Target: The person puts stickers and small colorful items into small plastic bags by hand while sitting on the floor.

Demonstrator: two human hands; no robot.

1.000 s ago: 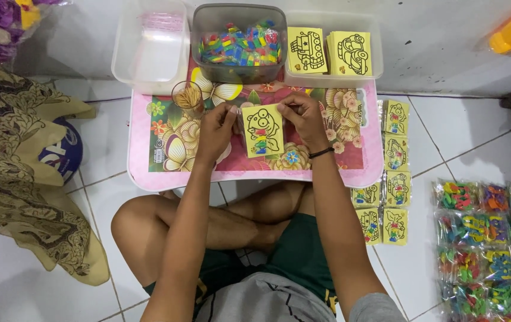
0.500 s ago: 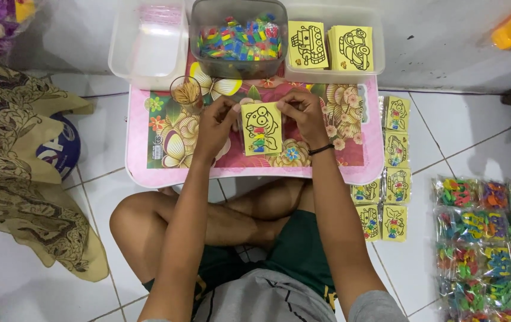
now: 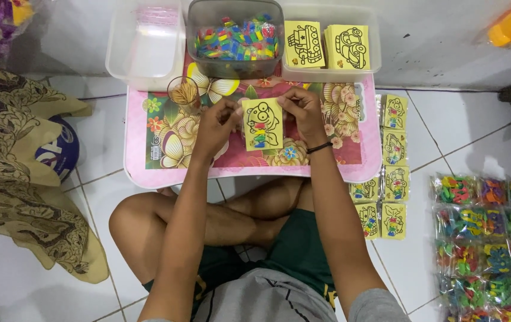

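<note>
A patterned brown cloth (image 3: 23,179) lies heaped on the tiled floor at the far left, with a dark blue ball (image 3: 59,152) half under it. Next comes the low pink surface (image 3: 136,155) with its butterfly print. At its back edge stand an empty clear tub (image 3: 145,45), a small cup of thin sticks (image 3: 184,93), a grey tub of small coloured packets (image 3: 234,39) and a clear tub holding two stacks of yellow picture cards (image 3: 327,46) with black outline vehicles.

Over the middle of the surface the left hand (image 3: 214,125) is closed, pinching the upper left edge of a yellow card (image 3: 262,124). The right hand (image 3: 300,110), a black band on its wrist, is closed too, gripping the card's upper right edge. The card stands nearly upright between them, showing a black outline animal and a few small coloured pieces low down; it seems to sit in a thin clear sleeve, though that is hard to tell. It looks light, thin and easily bent, probably slick if bagged, so the edges or corners are the sensible place to hold it.

To the right, finished yellow cards (image 3: 394,173) lie in a column on the floor. Further right lie rows of clear bags of coloured pieces (image 3: 485,238).
</note>
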